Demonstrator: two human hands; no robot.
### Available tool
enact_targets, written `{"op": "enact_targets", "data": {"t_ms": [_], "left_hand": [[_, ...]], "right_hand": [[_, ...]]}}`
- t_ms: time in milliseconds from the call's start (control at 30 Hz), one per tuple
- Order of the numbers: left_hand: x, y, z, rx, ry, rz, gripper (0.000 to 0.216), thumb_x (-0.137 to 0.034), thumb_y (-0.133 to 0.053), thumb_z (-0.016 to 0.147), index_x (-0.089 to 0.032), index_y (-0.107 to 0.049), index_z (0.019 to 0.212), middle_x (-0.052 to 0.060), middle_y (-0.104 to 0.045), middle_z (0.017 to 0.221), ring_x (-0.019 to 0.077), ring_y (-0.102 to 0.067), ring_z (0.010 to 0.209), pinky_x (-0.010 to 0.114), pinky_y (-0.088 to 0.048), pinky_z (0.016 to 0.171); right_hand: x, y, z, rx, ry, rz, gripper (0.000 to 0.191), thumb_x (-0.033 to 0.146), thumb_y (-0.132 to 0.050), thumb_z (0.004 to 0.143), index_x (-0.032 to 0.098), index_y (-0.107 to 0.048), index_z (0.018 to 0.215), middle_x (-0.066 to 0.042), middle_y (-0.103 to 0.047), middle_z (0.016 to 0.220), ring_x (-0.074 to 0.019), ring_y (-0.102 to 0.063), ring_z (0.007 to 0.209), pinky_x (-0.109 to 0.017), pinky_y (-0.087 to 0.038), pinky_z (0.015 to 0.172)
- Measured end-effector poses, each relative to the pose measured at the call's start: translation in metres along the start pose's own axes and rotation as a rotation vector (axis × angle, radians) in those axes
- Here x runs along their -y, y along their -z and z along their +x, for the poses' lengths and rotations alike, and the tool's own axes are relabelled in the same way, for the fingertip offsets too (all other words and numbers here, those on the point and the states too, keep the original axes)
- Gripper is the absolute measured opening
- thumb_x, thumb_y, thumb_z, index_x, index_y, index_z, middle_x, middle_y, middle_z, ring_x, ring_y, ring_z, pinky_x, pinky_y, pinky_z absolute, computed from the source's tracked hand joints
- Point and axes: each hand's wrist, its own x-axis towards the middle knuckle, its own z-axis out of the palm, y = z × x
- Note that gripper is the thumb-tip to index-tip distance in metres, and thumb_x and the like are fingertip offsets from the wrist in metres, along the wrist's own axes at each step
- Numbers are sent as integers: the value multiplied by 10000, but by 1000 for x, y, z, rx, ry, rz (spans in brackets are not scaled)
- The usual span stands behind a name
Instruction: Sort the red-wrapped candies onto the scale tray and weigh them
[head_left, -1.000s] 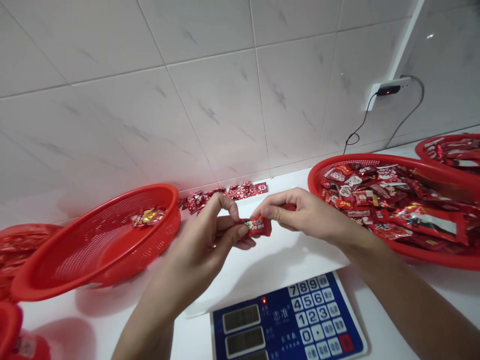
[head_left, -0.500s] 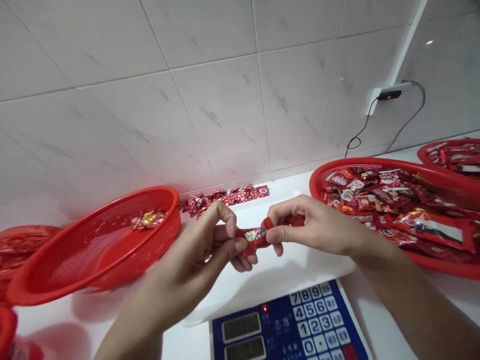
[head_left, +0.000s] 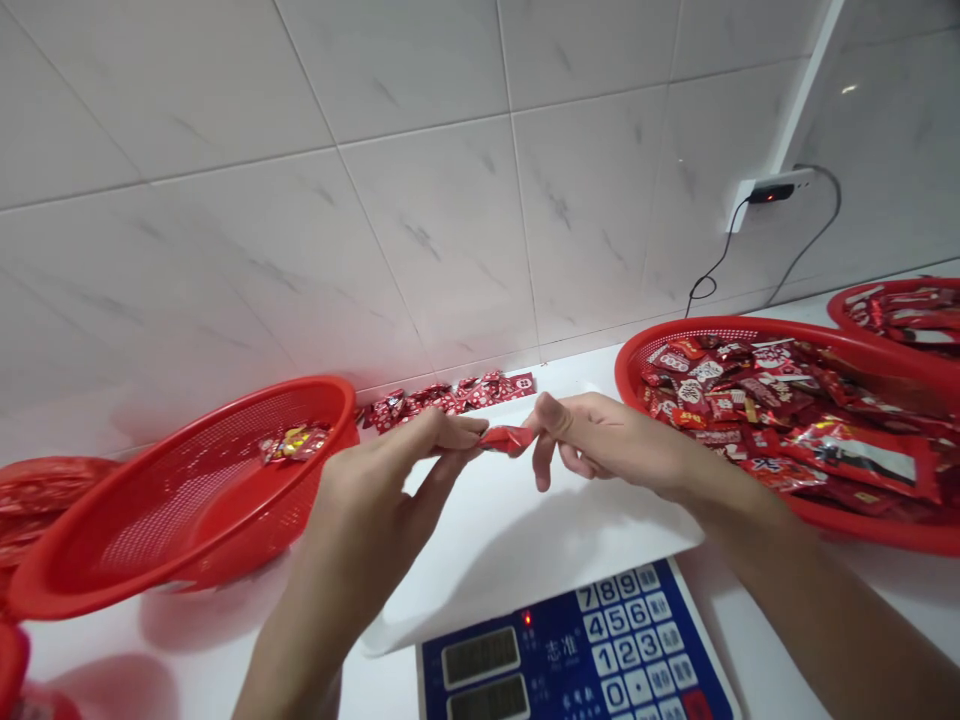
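A small red wrapped candy (head_left: 506, 439) is held above the white scale tray (head_left: 517, 560), its narrow side turned toward me. My left hand (head_left: 405, 470) pinches the candy's left end between thumb and fingers. At the other end is my right hand (head_left: 600, 435), thumb raised and fingers apart and bent; whether it touches the wrapper's tip I cannot tell. Beneath the tray lies the scale's blue keypad panel (head_left: 562, 650) with two dark displays. Behind the tray, several red patterned packets (head_left: 450, 395) lie in a row by the wall.
On the left a red basket (head_left: 225, 520) holds a yellow-and-red packet (head_left: 296, 442). A heaped red basket of packets (head_left: 930, 375) stands right, with another red basket (head_left: 844, 305) behind it. A cable (head_left: 724, 262) hangs from a wall socket (head_left: 739, 205).
The candy has turned so its printed face no longer shows. My right thumb has lifted off it and the right fingers have spread; the left hand keeps its pinch.
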Motion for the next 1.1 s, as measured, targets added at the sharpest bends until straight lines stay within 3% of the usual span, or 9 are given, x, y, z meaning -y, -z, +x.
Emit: {"op": "enact_targets", "data": {"t_ms": [100,200,300,433,667,800,900,1000,1100], "left_hand": [[0,0,0,-12,-114,136,149,-202,-592,971,-263,-643,844,-11,-783,1063,171,-748,896,258,-581,710],[6,1,3,96,4,60,74,-317,-718,877,-264,-674,905,20,-767,1113,221,-732,960,317,-595,761],[10,0,8,190,218,-156,252,-449,-725,853,-237,-687,985,44,-768,981,230,-726,910,333,-596,755],[8,-4,11,305,302,-301,292,-404,-580,953,-206,-719,788,36,-730,750,184,-681,739,267,-530,637],[8,-8,10,176,319,-395,258,-388,-662,905,-187,-733,761,40,-724,721,181,-671,710,266,-528,649],[11,-11,13,177,349,-333,264,-391,-651,881,-191,-734,731,34,-725,684,181,-671,675,257,-514,619],[15,-12,15,172,394,-168,269,-405,-632,870,-196,-745,744,39,-749,694,204,-683,668,271,-499,609],[19,-15,15,226,421,5,297,-411,-599,876,-208,-737,708,32,-747,664,219,-674,636,279,-454,575],[21,-18,14,305,409,-28,324,-432,-579,895,-209,-733,717,31,-745,685,215,-670,656,280,-434,576]], "right_hand": [[-1,-5,2,44,-14,12,401,553,-645,930,181,-686,785,-9,-640,719,-100,-387,562,-270,-267,523],[-1,-9,4,-49,22,-60,284,401,-686,923,177,-679,748,5,-628,703,-108,-468,626,-265,-306,580],[0,-10,4,-115,-15,-98,164,322,-726,871,180,-711,792,10,-652,693,-118,-513,650,-268,-332,605],[1,-9,2,-72,-40,-113,164,306,-742,842,173,-720,749,-4,-678,700,-132,-546,693,-277,-359,646],[-6,-4,7,-50,25,-49,234,312,-702,882,163,-725,704,-5,-650,684,-116,-486,642,-272,-322,612],[-11,-1,11,-67,-10,-132,229,267,-650,902,157,-737,722,-15,-626,683,-113,-442,620,-267,-317,577],[-15,3,11,-208,-79,-145,168,199,-599,901,170,-751,967,-38,-680,802,-130,-468,627,-263,-362,536],[-17,9,11,-420,-90,-65,328,211,-568,921,213,-664,1235,-39,-683,938,-117,-414,566,-258,-310,451],[-11,12,7,-414,-108,6,296,261,-577,938,223,-667,1218,-34,-667,974,-98,-391,550,-261,-239,432]]}}
